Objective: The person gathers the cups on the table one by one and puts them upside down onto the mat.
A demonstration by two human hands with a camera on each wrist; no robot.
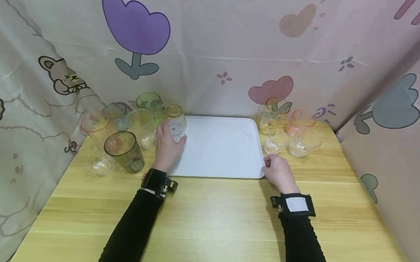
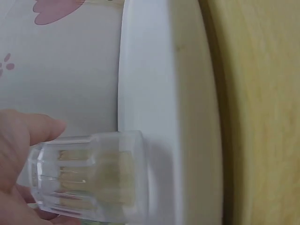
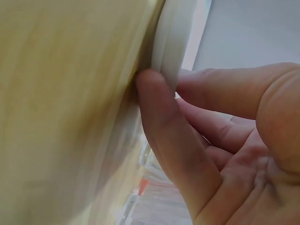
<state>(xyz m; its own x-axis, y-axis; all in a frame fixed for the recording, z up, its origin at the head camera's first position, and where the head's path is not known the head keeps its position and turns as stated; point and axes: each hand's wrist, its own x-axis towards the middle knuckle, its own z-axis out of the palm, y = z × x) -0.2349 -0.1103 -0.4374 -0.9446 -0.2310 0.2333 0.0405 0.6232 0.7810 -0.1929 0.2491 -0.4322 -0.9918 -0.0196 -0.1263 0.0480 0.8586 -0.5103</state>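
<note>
One white tray (image 1: 220,146) lies flat at the centre of the wooden table (image 1: 207,219). Two groups of glasses flank it: about seven on the left, including one dark grey tumbler (image 1: 123,151), one green glass (image 1: 149,104) and one pink-tinted glass (image 1: 95,125); about four on the right (image 1: 290,132), clear or tinted orange. Exact counts are uncertain where the glasses overlap.

The left hand (image 1: 167,147) grasps one clear glass (image 1: 177,126) at the far left edge of the tray. The glass is transparent, with vertical facets in its wall and a yellowish tint at the rim. In the left wrist view the clear glass (image 2: 89,176) lies against the palm, with one fingertip (image 2: 44,129) along its side and its end over the tray rim (image 2: 159,93).

The right hand (image 1: 279,172) rests at the near right corner of the tray. In the right wrist view one fingertip (image 3: 150,84) presses against the tray edge (image 3: 171,42); the other fingers are loosely curled behind it and enclose nothing
</note>
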